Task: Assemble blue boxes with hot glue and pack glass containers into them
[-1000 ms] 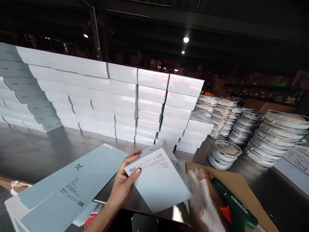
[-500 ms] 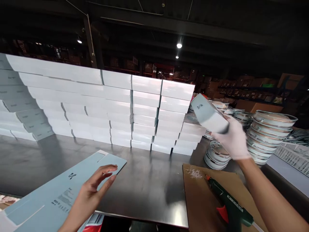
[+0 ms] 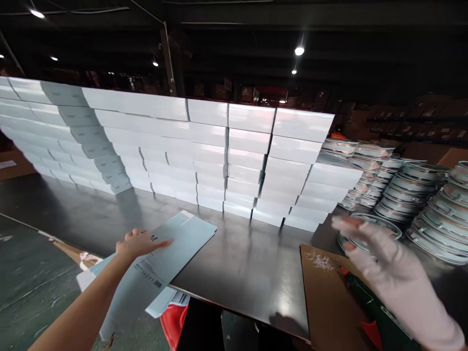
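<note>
My bare left hand (image 3: 141, 243) lies on a flat light-blue cardboard box blank (image 3: 186, 239), thumb stretched out and the other fingers partly bent. The blank reaches over the front edge of the metal table, its near part sagging. My right hand (image 3: 391, 278), in a white glove, is raised over the right side with fingers apart and nothing in it, slightly blurred. Beneath it is a green hot glue gun (image 3: 365, 295) with a red trigger, on a brown cardboard sheet (image 3: 321, 307). White finished boxes (image 3: 248, 141) form a long stacked wall in front of me.
Stacks of round wire-rimmed pieces (image 3: 398, 195) stand at the right. White glue scraps (image 3: 321, 261) lie on the brown sheet. Below the front edge of the metal table (image 3: 234, 258) are more blue blanks (image 3: 161, 302) and a red object (image 3: 173, 321).
The small box has left my right hand; the right end column of the stack appears one box higher. My right hand came down and back. My left hand settled onto the blank.
</note>
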A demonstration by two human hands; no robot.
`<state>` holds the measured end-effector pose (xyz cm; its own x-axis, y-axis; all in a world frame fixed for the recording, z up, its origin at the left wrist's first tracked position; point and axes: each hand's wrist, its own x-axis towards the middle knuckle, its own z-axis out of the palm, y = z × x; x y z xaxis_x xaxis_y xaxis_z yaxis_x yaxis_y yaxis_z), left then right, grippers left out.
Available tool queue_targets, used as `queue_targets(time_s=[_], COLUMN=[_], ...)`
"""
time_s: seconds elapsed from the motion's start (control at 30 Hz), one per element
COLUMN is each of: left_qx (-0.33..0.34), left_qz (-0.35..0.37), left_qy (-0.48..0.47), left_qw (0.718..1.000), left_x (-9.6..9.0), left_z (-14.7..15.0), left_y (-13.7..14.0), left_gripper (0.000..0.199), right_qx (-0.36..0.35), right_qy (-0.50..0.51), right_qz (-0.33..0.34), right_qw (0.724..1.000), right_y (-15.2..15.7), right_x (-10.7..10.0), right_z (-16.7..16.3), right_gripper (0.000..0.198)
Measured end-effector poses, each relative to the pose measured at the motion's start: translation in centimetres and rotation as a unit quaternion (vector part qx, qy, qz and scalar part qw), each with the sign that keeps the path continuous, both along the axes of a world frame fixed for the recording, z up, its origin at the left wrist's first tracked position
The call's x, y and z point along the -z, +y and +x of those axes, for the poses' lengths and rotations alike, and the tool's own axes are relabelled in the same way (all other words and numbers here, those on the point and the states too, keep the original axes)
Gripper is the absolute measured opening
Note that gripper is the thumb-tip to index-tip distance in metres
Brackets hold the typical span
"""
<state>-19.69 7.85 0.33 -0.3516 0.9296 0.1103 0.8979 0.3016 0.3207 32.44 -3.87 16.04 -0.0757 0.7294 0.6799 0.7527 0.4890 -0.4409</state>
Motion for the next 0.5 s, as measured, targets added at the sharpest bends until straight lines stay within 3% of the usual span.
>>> queue_targets(time_s=[0.1,0.17,0.33,0.43,0.5], left_qx=[-0.012,-0.006,0.025,0.204,0.349], left_qz=[0.010,0.051,0.166,0.358,0.390], left_qy=[0.055,0.099,0.177,0.187,0.108], left_qw=[0.998,0.994,0.970,0.892,0.845], left_x=[-0.3,-1.4,-6.2,-8.1,-8.4], left_z=[0.3,0.7,4.4,9.1,11.8], left_y=[0.3,0.0,-4.6,-9.8,-12.9], left_gripper=[0.058,0.057,0.051,0.031,0.024], right_qx=[-0.043,-0.047,0.086,0.106,0.096], right_qy=[-0.090,-0.140,-0.266,-0.288,-0.262], right_qz=[0.047,0.078,0.249,0.254,0.218], right_qw=[0.994,0.986,0.927,0.917,0.935], right_y=[-3.2,-4.0,-4.6,-5.1,-5.4], right_x=[4.0,5.6,5.8,5.8,6.5], right_z=[-0.9,-1.9,-6.2,-9.0,-9.9], right_gripper=[0.036,0.036,0.022,0.024,0.030])
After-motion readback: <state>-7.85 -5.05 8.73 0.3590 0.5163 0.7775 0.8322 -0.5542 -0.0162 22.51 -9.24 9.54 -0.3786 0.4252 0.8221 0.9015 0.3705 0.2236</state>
